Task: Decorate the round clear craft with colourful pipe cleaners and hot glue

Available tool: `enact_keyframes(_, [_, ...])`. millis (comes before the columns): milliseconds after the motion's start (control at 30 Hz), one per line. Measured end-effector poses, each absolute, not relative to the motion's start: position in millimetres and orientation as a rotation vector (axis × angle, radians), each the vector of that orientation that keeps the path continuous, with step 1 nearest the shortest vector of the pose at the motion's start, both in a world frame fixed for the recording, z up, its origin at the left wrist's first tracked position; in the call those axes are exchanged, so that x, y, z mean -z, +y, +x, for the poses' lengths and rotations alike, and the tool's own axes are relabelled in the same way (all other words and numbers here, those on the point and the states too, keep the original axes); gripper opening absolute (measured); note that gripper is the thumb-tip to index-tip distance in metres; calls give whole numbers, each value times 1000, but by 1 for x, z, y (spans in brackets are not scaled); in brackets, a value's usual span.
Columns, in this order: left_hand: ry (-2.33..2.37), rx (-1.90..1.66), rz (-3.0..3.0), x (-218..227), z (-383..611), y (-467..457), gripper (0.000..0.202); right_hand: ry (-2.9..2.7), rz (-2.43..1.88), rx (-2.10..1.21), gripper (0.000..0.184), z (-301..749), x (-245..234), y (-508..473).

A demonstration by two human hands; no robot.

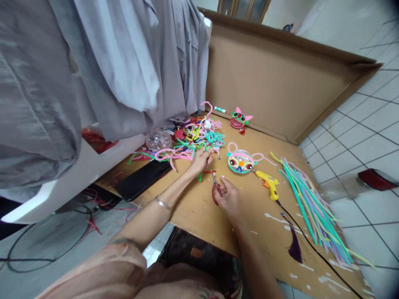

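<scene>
My left hand (202,161) is closed at the near edge of a tangled pile of pipe cleaner pieces (199,135). What its fingers pinch, if anything, is hidden. My right hand (229,197) grips small scissors (216,189) with red handles, their blades pointing away from me. Short red and green pipe cleaner bits (201,176) lie just left of the blade tips. Beyond my right hand sits a round animal head (240,162) with a pink and teal rim, big eyes and pink loops. Its right loop ends in a loose pink tail.
A yellow glue gun (268,185) with a black cord lies by the head. Long pipe cleaners (311,207) and a purple tassel (294,245) are at right. A finished-looking small head (239,119), glue stick (220,109), clear ball (158,140) and black phone (143,179) stand around. Grey clothes (131,62) hang left.
</scene>
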State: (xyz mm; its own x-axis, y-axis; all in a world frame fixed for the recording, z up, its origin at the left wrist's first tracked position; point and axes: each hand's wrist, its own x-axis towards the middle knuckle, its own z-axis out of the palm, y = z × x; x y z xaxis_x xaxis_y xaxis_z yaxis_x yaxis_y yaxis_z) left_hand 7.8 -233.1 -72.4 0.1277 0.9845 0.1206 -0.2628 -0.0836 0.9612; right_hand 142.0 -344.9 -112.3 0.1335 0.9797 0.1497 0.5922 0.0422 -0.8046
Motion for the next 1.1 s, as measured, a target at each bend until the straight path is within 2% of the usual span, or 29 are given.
enact_keyframes(100, [830, -1242, 1165, 71, 8, -235, 17, -1030, -1402, -1129, 60, 151, 107, -339])
enact_keyframes(200, [765, -1155, 1133, 70, 8, -237, 21, -816, -1178, -1404, 68, 156, 96, -340])
enact_keyframes(400, [733, -1061, 1012, 64, 2, -230, 14, -820, -958, -1564, 50, 157, 91, -347])
enact_keyframes(567, [697, -969, 1050, 63, -4, -226, 10, -937, -992, -1522, 52, 146, 91, -340])
enact_keyframes(700, [645, -865, 1201, 65, -5, -233, 11, -1020, -1116, -1296, 54, 131, 89, -325])
enact_keyframes(800, [668, -811, 1266, 66, -6, -235, 10, -1061, -1186, -1143, 47, 124, 89, -315])
enact_keyframes(1100, [635, -791, 1410, 67, -4, -237, 13, -1050, -1235, -1091, 48, 130, 87, -311])
